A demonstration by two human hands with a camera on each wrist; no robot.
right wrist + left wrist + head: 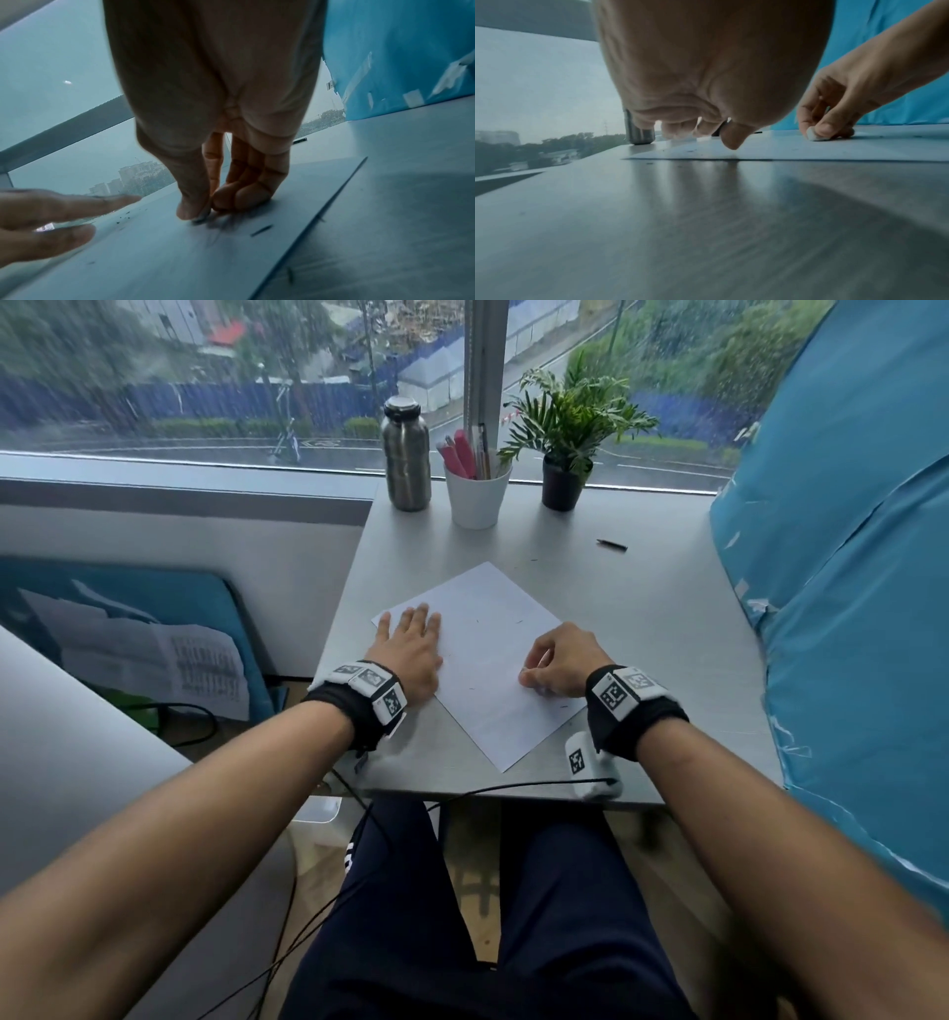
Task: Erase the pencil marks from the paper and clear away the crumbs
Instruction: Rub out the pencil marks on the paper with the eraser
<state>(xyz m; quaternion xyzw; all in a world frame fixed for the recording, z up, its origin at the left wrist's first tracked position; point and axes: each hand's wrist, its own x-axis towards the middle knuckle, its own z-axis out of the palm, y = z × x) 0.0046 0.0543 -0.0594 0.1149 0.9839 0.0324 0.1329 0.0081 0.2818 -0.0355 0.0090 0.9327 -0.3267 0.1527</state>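
Observation:
A white sheet of paper (482, 654) lies turned diamond-wise on the grey table (642, 618). My left hand (411, 639) lies flat on the sheet's left corner with straight fingers, holding it down. My right hand (557, 662) pinches a small white eraser (814, 135) between thumb and fingers and presses it onto the paper near its right side. Faint pencil strokes (218, 229) show just in front of the eraser. Dark eraser crumbs (123, 216) are scattered on the paper (159, 253), and a few lie off its right edge on the table (290, 273).
At the table's far edge stand a steel bottle (406, 454), a white cup of pens (477, 492) and a potted plant (567, 439). A black pencil (612, 544) lies beyond the paper. A blue sheet (852, 588) covers the right side. A black cable (513, 788) runs along the front edge.

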